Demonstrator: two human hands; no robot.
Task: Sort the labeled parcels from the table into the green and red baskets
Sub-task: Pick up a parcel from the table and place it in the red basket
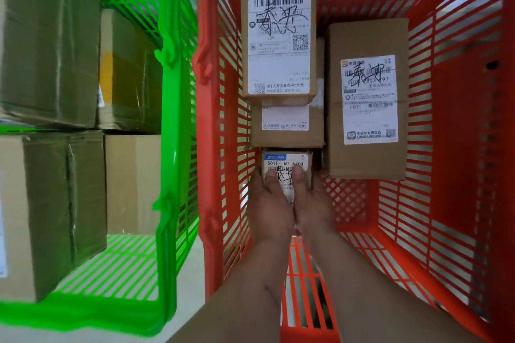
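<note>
Both hands' grip hiding small parcel [287, 164] label, red basket [451, 203]

Head cam, single view: looks steeply down, close into red basket [459, 147]; green basket [167, 147] at left.

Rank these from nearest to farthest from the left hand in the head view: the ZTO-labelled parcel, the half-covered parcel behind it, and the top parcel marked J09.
1. ZTO-labelled parcel: held by the left hand, low in the red basket.
2. Half-covered parcel: just beyond it.
3. J09 parcel: stacked on top, farthest back.
</note>
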